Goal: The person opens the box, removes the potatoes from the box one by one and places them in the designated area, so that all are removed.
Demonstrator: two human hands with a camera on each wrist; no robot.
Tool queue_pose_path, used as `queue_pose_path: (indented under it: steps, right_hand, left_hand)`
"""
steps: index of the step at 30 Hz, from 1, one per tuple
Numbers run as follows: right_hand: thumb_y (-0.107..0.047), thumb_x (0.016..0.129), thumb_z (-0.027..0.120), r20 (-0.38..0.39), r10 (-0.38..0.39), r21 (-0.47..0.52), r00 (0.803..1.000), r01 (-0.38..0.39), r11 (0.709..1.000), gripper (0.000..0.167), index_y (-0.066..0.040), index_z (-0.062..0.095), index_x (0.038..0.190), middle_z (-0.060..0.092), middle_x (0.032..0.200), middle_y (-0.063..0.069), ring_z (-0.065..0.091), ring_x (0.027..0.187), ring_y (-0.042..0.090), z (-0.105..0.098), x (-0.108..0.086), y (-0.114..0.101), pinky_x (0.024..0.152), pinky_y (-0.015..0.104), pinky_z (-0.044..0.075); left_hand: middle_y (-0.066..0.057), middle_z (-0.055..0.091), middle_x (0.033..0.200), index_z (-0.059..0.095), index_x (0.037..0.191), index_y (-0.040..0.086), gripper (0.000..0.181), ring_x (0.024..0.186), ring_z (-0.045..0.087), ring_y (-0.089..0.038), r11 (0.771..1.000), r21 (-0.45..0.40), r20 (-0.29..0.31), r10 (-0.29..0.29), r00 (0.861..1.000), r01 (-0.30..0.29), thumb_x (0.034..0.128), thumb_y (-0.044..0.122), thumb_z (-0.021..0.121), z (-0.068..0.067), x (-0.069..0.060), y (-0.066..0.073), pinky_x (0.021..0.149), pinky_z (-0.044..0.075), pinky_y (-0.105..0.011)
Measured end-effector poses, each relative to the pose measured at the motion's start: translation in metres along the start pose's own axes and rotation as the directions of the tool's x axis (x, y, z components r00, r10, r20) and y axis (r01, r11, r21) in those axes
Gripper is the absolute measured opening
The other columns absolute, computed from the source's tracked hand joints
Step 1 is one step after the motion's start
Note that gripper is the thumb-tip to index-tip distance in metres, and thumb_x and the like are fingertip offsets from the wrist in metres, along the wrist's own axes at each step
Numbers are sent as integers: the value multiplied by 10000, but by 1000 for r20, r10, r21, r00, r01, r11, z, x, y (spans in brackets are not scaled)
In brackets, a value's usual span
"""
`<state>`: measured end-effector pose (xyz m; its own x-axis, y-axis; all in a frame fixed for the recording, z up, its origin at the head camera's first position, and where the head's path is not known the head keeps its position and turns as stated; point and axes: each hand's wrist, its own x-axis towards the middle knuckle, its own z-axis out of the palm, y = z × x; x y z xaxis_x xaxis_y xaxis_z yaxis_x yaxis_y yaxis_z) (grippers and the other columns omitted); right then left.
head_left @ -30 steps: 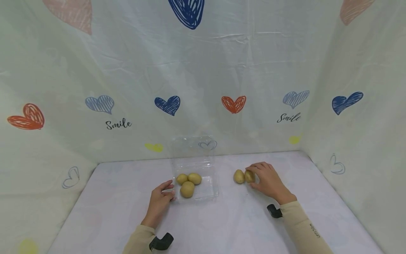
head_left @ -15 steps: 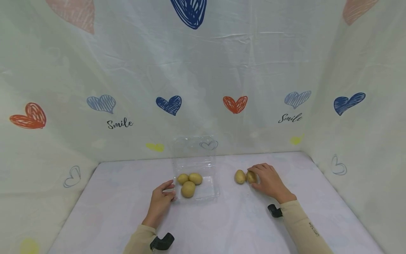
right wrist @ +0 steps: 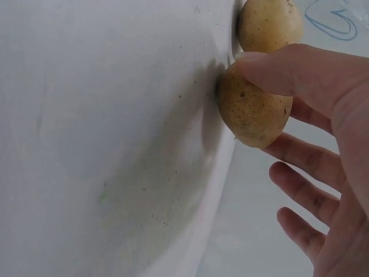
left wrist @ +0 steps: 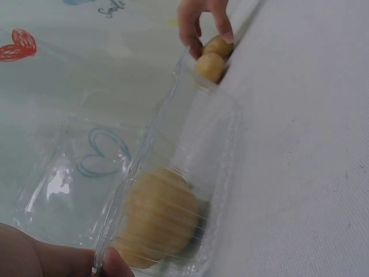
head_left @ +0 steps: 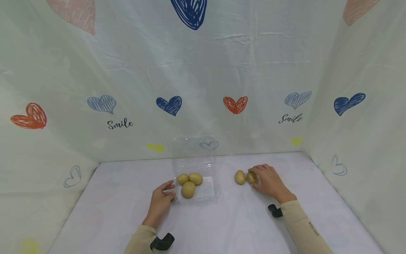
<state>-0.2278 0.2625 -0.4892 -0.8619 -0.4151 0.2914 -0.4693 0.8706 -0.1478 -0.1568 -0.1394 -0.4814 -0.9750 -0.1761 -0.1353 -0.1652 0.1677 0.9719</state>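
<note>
the person's right hand point(head_left: 269, 181) moved very slightly rightward, the brownish oval potato point(head_left: 252, 177) which it pinches also, a thin gap now opened beside the neighbouring yellow oval potato point(head_left: 240, 177)

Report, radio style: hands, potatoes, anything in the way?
Right hand pinching potato. Left hand gripping open box at side. Three potatoes inside. Another potato between held one and box.

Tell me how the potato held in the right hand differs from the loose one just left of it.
The held potato is pinched by the right hand; the loose potato rests on the table outside that grip. In the right wrist view, the held potato looks browner, while the loose potato looks paler and yellower. Both are rounded, dark-spotted and outside the clear plastic box.
</note>
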Motion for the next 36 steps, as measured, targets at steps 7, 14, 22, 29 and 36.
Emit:
queue_pose_path:
  steps: [7,14,22,29,36]
  right_hand:
    - [-108,767,935,12,14,2,1000,-14,1000,524,-33,729,1243,723,1242,154,629,1168,396,1,0,0,987,607,523]
    - [-86,785,915,28,17,24,999,-17,1000,526,-15,713,1266,708,1268,174,628,1185,412,2,0,-1,1010,623,515]
    - [-91,794,911,27,-7,31,1000,6,1000,539,2,699,1281,690,1284,203,625,1199,435,3,0,-2,1028,652,497]
    - [-93,817,896,-16,-21,33,1000,21,999,527,7,697,1294,672,1314,220,617,1216,441,0,1,-8,1032,652,496]
    - [-92,809,894,-45,-35,40,998,37,999,509,-6,711,1277,687,1302,203,627,1225,419,-5,9,-32,1052,628,494]
  left_hand:
    - [-308,570,1346,507,1460,-147,481,951,633,-168,1000,4,3,-1,1000,1,988,-105,590,1,0,-1,712,598,-208]
    - [-307,570,1351,502,1464,-147,490,966,640,-190,1000,-6,5,-3,1000,3,985,-104,595,0,1,-2,708,591,-198]
    - [-312,569,1351,505,1462,-147,490,953,640,-184,1000,-11,7,1,1000,-1,981,-109,591,0,1,-2,703,587,-197]
    - [-313,578,1342,513,1454,-149,482,937,637,-173,1000,-8,3,1,1000,-1,978,-117,584,0,0,-2,703,586,-190]
    - [-305,581,1330,510,1455,-151,489,919,631,-155,1000,-1,-1,-4,1000,4,974,-114,590,0,0,0,700,588,-195]
